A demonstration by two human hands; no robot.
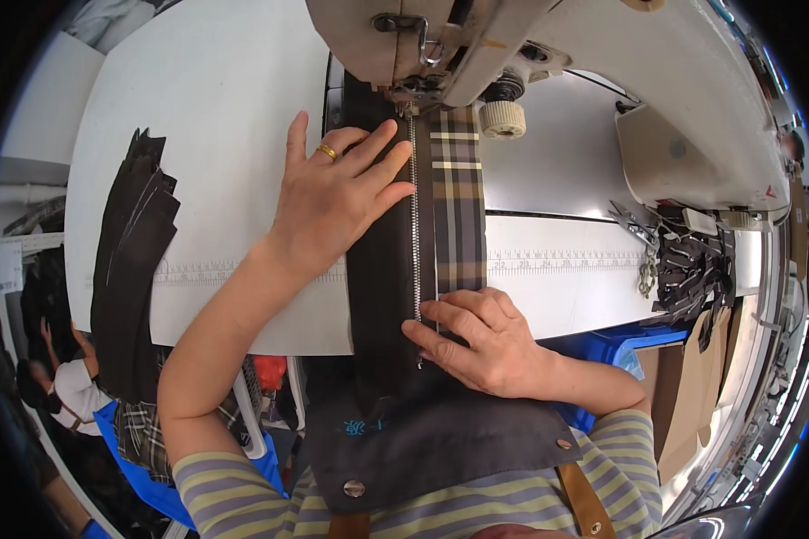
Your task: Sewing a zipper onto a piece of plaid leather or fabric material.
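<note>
A dark fabric strip with a metal zipper runs lengthwise under the presser foot of the sewing machine, beside a plaid strip. My left hand lies on the dark fabric just left of the zipper, fingers spread and reaching close below the presser foot, with a ring on one finger. Lower down, my right hand has its fingers bent over the zipper and the edges of both strips, gripping them; its thumb is partly hidden.
Stacked dark strips hang over the left of the white table. Scissors and dark cut pieces lie at the right, above a cardboard box. Blue bins stand below. Another person appears at far left.
</note>
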